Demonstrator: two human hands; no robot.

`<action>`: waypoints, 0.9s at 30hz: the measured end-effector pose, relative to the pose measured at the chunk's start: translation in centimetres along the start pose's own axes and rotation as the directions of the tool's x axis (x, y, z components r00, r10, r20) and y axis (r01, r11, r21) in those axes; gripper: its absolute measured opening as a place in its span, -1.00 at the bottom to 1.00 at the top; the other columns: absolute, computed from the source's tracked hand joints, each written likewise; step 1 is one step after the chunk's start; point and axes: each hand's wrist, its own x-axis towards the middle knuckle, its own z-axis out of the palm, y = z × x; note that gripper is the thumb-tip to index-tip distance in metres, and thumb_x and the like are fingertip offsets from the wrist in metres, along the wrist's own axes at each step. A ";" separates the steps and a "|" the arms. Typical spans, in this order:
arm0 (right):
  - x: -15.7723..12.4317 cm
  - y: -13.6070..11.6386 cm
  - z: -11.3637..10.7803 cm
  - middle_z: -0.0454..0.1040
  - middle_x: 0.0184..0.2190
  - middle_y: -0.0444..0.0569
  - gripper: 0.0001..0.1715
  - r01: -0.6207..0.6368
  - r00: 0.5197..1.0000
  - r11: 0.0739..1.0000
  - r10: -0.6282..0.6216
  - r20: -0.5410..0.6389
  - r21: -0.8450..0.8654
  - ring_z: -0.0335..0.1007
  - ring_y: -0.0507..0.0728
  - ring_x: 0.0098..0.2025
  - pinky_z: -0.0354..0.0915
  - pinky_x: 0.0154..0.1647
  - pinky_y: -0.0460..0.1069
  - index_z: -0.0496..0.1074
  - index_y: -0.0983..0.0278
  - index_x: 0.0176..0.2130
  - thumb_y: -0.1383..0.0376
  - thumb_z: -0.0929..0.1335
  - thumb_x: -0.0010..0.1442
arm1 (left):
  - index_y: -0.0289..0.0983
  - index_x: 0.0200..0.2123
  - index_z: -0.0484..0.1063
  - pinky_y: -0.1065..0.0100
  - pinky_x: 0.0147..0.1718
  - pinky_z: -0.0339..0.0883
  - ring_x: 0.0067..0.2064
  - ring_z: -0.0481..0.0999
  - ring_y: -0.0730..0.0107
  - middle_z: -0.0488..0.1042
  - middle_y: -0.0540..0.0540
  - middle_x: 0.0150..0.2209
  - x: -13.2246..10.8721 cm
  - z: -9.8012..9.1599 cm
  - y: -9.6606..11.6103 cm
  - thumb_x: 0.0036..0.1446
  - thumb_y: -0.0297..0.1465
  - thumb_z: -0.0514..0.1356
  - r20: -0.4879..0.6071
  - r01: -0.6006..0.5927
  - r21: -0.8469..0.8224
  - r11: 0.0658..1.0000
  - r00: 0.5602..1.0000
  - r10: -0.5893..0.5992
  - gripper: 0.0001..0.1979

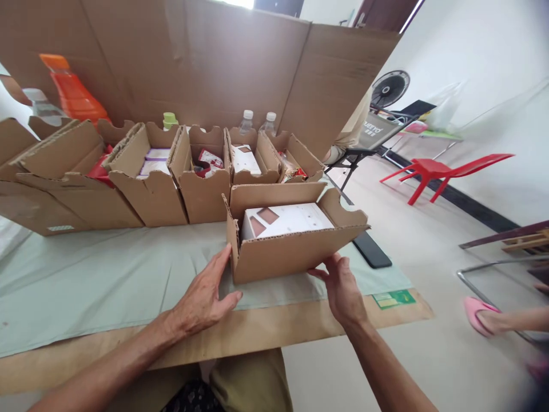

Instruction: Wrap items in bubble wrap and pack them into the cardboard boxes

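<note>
An open cardboard box (295,252) sits near me on the cloth-covered table, turned sideways. Inside it lies a white carton (295,220) with brown square marks at one end. My left hand (206,294) is at the box's left end, fingertips touching the cardboard, thumb spread apart. At the lower right of the front wall, my right hand (343,289) has its fingers bent against the bottom edge; part of them is hidden under the box.
Behind stands a row of open cardboard boxes (206,197) with packets and cartons inside. Bottles, one an orange bottle (79,94), stand before a tall cardboard screen (206,63). A black phone (372,250) lies right. Beyond are a red chair (433,169) and a person's foot (493,320).
</note>
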 end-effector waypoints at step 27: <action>3.3 3.8 3.8 0.62 -0.02 0.18 -0.27 0.040 0.995 0.996 -0.046 -0.087 -0.074 0.60 0.32 0.04 0.52 0.03 0.23 0.47 0.27 0.10 0.03 0.56 0.02 | -0.26 0.49 0.06 0.04 -0.03 0.54 0.10 0.56 0.00 0.32 -0.32 0.39 3.6 -1.5 -2.4 0.16 -0.36 0.17 -0.089 0.242 -0.147 0.959 0.963 -0.256 -0.17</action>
